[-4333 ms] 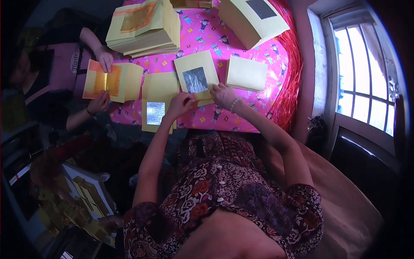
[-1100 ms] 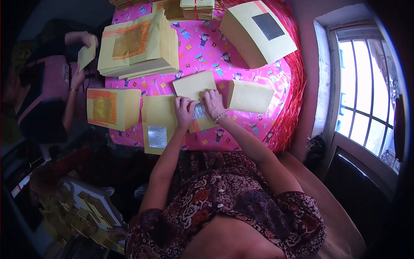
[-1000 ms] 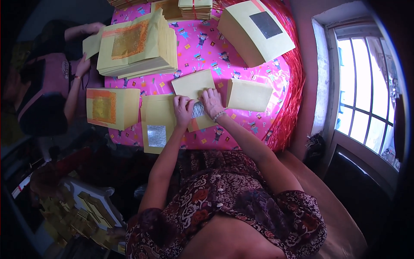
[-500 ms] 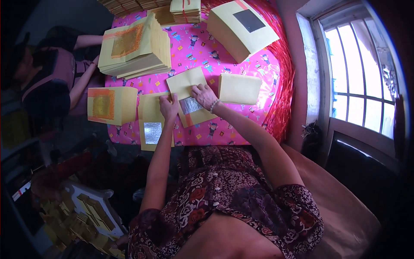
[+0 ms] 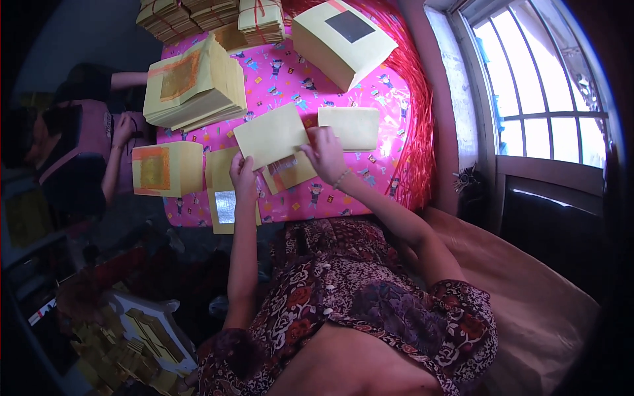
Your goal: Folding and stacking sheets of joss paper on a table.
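A folded pale-yellow joss paper (image 5: 272, 135) lies tilted in front of me, its plain side up. My left hand (image 5: 244, 177) pinches its lower left corner between thumb and fingers. At its right edge is my right hand (image 5: 325, 157), thumb and fingers apart and somewhat blurred; whether it touches the paper is hard to tell. Partly under the folded paper lies a sheet with a foil patch and an orange band (image 5: 290, 173). Beneath my left forearm is another sheet with a silver foil square (image 5: 225, 207). A plain folded stack (image 5: 350, 129) sits right of my right hand.
The pink patterned table cover (image 5: 277, 72) carries a tall fanned paper stack (image 5: 228, 82), a smaller stack (image 5: 188, 168), a big block (image 5: 337, 49) and tied bundles (image 5: 261, 26). Red strands (image 5: 419, 132) line the right edge. Another person (image 5: 86, 145) sits at left.
The paper under my hands now lies as a wide flat folded piece, shifted slightly left. My right hand has slid right to its edge; my left hand has moved to its lower left corner.
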Available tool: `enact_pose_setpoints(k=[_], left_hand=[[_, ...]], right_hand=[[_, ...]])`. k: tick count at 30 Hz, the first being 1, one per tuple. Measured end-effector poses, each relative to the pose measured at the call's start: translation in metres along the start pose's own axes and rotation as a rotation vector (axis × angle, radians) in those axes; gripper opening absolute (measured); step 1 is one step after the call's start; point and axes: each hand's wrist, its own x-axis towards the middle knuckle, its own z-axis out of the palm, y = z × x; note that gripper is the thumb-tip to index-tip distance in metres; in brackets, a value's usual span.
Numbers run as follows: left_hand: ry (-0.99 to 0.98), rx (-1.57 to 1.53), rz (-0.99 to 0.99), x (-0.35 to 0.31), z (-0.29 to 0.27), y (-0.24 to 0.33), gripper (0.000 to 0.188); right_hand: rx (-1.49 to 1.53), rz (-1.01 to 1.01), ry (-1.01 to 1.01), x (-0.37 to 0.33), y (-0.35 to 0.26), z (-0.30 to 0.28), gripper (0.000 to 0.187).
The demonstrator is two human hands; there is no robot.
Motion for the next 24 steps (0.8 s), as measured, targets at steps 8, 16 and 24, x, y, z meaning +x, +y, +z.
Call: enact_pose_setpoints(k=[8, 16, 24], left_hand=[[-0.373, 0.146, -0.042, -0.013, 0.091, 0.0, 0.03], [-0.363, 0.644, 0.098, 0.042, 0.13, -0.067, 0.034], [-0.29, 0.775, 0.068, 0.054, 0.136, -0.09, 0.033]], right_hand=[[0.578, 0.558, 0.037, -0.021, 0.075, -0.058, 0.02], [0.232, 0.684, 0.083, -0.038, 0.135, -0.054, 0.024], [0.173, 0.749, 0.052, -0.043, 0.145, -0.043, 0.026]])
